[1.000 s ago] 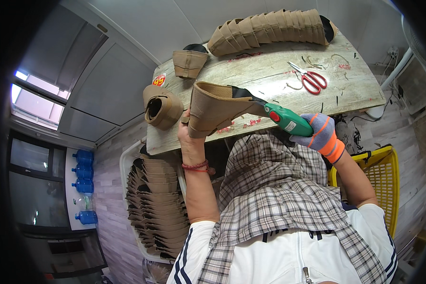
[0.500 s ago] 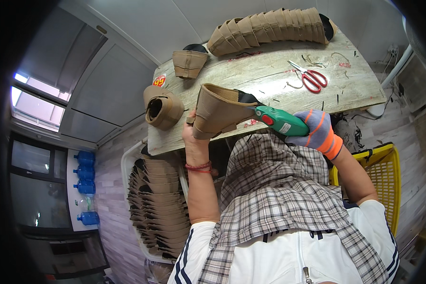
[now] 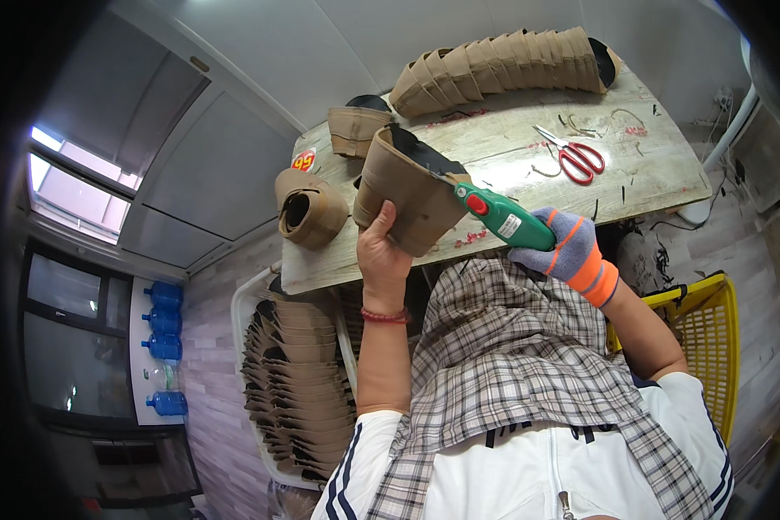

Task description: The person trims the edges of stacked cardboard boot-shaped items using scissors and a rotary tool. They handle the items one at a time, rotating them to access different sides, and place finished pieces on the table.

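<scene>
1. Upper [image 3: 412, 199]: in the head view it is held up over the table's [image 3: 485, 156] near edge, its mouth tipped away from the body, probably to give the tool clear access to the rim.
2. The left hand [image 3: 385, 260] grips it from below, bare thumb pressed against the near face; the other fingers are hidden behind, so how they lie I cannot tell. This likely steadies the wall against the tool.
3. The right hand [image 3: 568, 251], gloved, has its fingers wrapped round the green tool [image 3: 520, 227] (the fingertips are partly hidden), its nose meeting the rim beside the black lining.
4. Scissors [image 3: 575, 160] lie apart on the tabletop, perhaps parked within reach.
5. A nested row [image 3: 503, 69] lines the far edge, seemingly to save space; the bin [image 3: 242, 347] at left holds another stack [image 3: 299, 381].
</scene>
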`<action>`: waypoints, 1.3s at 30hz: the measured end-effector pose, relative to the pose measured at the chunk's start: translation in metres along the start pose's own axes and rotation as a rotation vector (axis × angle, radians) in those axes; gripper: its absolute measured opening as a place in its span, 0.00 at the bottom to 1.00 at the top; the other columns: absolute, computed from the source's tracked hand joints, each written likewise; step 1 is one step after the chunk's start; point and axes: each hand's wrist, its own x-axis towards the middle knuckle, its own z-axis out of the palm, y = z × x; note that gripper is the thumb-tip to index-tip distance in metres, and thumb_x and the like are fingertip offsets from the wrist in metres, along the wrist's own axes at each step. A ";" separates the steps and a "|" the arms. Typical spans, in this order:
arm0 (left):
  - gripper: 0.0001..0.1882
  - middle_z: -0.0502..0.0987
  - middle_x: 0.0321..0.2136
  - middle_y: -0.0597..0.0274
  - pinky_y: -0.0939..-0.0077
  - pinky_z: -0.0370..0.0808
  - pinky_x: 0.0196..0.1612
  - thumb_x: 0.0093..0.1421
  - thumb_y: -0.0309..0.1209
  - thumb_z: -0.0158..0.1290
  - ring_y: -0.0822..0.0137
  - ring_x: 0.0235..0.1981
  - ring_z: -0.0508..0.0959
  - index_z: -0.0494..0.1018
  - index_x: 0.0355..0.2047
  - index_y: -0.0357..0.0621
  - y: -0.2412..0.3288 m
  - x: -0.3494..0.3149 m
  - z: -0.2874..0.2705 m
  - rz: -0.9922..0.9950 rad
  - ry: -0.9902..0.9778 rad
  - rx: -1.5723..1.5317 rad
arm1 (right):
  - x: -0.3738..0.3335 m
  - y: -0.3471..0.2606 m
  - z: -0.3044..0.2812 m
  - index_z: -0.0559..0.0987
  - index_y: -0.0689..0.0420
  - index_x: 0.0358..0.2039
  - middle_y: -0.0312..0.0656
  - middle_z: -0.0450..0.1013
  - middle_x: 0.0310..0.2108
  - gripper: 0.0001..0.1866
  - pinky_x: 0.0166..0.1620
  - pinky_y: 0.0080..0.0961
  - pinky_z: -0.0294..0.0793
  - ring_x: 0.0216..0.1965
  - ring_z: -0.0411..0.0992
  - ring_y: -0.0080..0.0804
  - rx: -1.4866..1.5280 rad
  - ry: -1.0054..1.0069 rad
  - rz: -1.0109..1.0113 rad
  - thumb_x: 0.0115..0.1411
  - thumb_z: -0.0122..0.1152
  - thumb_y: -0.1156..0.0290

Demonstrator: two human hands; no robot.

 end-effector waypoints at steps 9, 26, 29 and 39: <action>0.19 0.76 0.46 0.56 0.66 0.79 0.48 0.58 0.18 0.54 0.61 0.45 0.78 0.70 0.51 0.37 -0.009 -0.009 0.014 0.215 -0.017 0.318 | 0.001 -0.011 0.001 0.79 0.60 0.34 0.39 0.75 0.17 0.29 0.27 0.23 0.74 0.19 0.74 0.24 0.195 -0.042 0.229 0.44 0.75 0.48; 0.10 0.80 0.35 0.54 0.70 0.74 0.38 0.58 0.24 0.59 0.61 0.34 0.79 0.76 0.39 0.33 -0.047 -0.021 -0.026 0.524 -0.211 1.400 | 0.021 -0.014 -0.005 0.77 0.62 0.32 0.32 0.70 0.19 0.20 0.25 0.18 0.66 0.21 0.67 0.16 0.217 -0.075 0.357 0.52 0.71 0.57; 0.11 0.79 0.38 0.51 0.65 0.74 0.40 0.58 0.25 0.59 0.55 0.37 0.79 0.75 0.40 0.32 -0.048 -0.026 -0.025 0.623 -0.254 1.543 | 0.022 -0.008 -0.006 0.76 0.61 0.30 0.32 0.70 0.18 0.19 0.24 0.17 0.65 0.20 0.67 0.16 0.169 -0.073 0.241 0.53 0.69 0.57; 0.21 0.72 0.49 0.48 0.56 0.71 0.50 0.53 0.16 0.52 0.48 0.49 0.73 0.73 0.49 0.41 -0.027 -0.036 -0.022 0.680 -0.545 1.872 | 0.023 0.001 -0.005 0.78 0.57 0.33 0.34 0.68 0.17 0.17 0.20 0.19 0.64 0.17 0.67 0.20 0.195 -0.123 0.275 0.54 0.68 0.56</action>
